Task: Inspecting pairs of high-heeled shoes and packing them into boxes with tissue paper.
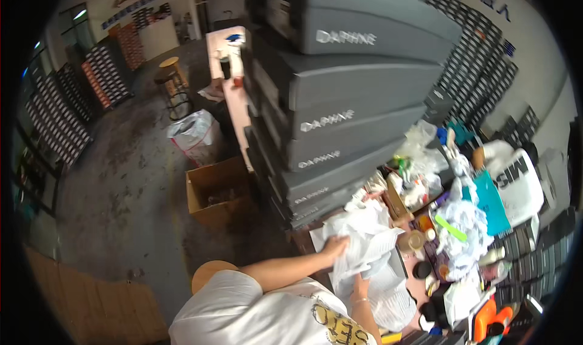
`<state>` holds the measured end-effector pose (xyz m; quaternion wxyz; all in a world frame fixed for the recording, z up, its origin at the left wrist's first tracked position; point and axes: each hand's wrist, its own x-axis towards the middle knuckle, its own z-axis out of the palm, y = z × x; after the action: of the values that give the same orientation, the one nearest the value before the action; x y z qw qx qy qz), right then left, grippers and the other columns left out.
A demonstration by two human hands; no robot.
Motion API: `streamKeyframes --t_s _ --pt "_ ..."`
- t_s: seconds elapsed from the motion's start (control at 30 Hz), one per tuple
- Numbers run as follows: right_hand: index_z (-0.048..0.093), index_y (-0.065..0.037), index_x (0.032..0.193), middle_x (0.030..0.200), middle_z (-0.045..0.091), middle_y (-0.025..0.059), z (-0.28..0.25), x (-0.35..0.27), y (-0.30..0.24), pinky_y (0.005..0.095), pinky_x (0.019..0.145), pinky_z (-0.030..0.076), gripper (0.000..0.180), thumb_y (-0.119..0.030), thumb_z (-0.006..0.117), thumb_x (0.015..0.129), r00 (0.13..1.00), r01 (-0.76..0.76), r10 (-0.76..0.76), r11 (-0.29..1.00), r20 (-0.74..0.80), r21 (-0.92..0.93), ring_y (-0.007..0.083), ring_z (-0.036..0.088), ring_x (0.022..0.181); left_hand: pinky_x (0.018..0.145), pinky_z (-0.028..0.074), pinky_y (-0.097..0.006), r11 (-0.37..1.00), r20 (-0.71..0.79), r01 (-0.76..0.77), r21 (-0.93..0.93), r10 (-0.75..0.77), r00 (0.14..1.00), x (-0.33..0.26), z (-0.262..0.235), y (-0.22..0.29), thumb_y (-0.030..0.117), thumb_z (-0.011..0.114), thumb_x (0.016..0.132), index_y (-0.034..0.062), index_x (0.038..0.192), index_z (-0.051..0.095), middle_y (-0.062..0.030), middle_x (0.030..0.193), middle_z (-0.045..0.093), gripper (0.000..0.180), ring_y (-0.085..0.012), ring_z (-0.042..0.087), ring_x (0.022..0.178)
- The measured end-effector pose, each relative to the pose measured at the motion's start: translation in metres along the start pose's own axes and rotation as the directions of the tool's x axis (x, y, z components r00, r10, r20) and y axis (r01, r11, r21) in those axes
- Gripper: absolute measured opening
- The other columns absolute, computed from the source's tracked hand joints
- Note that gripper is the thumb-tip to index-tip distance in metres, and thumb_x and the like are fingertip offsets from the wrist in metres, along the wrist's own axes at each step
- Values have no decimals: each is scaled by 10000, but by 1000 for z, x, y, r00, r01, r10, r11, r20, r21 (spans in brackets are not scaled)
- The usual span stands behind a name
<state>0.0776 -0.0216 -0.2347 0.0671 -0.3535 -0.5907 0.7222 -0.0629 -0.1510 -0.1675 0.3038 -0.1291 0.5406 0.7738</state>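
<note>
White wrapping paper (364, 226) with faint print lies crumpled and partly raised in front of me. My left hand (336, 249) is closed on its left edge, somewhat blurred. Lower down, my right hand (361, 289) reaches in among the sheets. Its fingers are mostly hidden by the paper, and a thin bracelet circles that wrist. More white paper (392, 302) spreads over and beside an open box, whose grey side wall (398, 263) shows at the right. What the paper covers cannot be made out.
A tall stack of dark grey shoeboxes (364, 102) rises just beyond my hands. Bottles, jars (412, 240), crumpled plastic and a bright green strip (450, 228) crowd the table's right side. On the floor at left stand an open cardboard box (212, 190), a lined bag (194, 132) and stools (173, 81).
</note>
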Motion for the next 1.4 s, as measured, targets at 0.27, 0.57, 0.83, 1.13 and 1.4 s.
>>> streamKeyframes --t_s 0.27,0.57,0.83,1.13,1.4 --pt "442 100 1261 1216 543 205 9 -31 -24 363 915 417 601 -331 599 872 973 -44 16 992 -230 -117 268 515 1106 777 527 -353 991 -94 -48 -124 36 995 -3 -87 7 89 607 866 20 1081 565 -65 984 623 229 -189 632 867" --pt "465 59 1240 1127 594 178 36 -9 42 345 899 438 466 -246 543 896 952 -101 -59 864 -300 -492 270 561 1069 913 440 -290 658 800 -514 551 -241 550 -104 -3 65 177 516 934 -61 1262 473 -139 1200 582 408 -163 568 1061" --pt "503 3 1234 1177 551 90 -14 -107 -65 334 917 448 357 -224 471 961 812 285 -11 881 -584 378 188 539 1063 1096 222 -471 132 940 -936 327 -147 308 -48 12 25 144 500 874 -60 1352 345 -247 1425 321 542 -355 246 1365" --pt "285 -5 1415 1360 432 143 38 -110 -66 336 1017 344 561 -262 490 961 887 -150 288 919 -361 363 214 392 1273 1064 313 -425 255 803 -932 258 -593 60 16 74 -43 16 563 704 6 1109 597 -217 1222 510 406 -382 462 1174" --pt "593 21 1106 946 646 79 -48 -157 -107 276 797 501 225 -94 532 923 895 194 -74 952 -439 235 138 627 884 1067 277 -471 -495 729 -636 592 -8 684 79 -73 42 -101 517 715 68 1385 363 -250 1413 292 708 -403 245 1340"
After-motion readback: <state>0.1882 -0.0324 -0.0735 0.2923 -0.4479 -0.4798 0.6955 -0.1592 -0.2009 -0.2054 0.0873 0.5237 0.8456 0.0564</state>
